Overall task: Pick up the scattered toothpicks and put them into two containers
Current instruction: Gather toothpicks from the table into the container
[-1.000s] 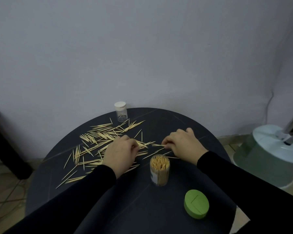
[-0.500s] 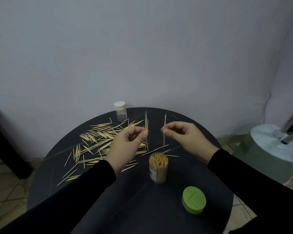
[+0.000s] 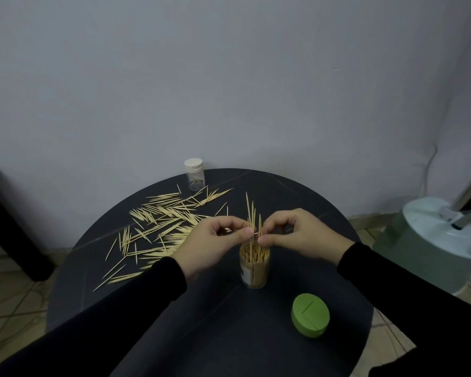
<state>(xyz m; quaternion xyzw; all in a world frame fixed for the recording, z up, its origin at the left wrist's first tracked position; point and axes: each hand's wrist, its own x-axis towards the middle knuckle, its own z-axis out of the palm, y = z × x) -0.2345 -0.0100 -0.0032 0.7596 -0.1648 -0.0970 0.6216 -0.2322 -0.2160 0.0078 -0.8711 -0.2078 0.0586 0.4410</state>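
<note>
Working at a round, dark table (image 3: pixel 229 336) set against a plain grey-white wall (image 3: pixel 229 77), you have tiled floor (image 3: pixel 11 303) showing to either side, a dark piece of furniture (image 3: pixel 8 227) at the left edge and a pale green round-based appliance (image 3: pixel 430 248) just off the table's right side. Your left hand (image 3: pixel 212 243) pinches a few upright toothpicks (image 3: pixel 250 213) between thumb and fingertips, and your right hand (image 3: pixel 297 234) pinches another toothpick (image 3: pixel 259 224) the same way; both sets stand directly over the open container (image 3: pixel 254 268), which is already packed with picks and sits near the table's middle. Scattered toothpicks (image 3: pixel 163 224) cover the left and far part of the table, reaching close to its left rim. A small clear container with a white cap (image 3: pixel 194 174) stands at the far edge, just beyond the pile. A green lid (image 3: pixel 310 318) lies near you on the right, well apart from the open container. Bare dark surface runs between your sleeves (image 3: pixel 120 317) and along the near rim.
</note>
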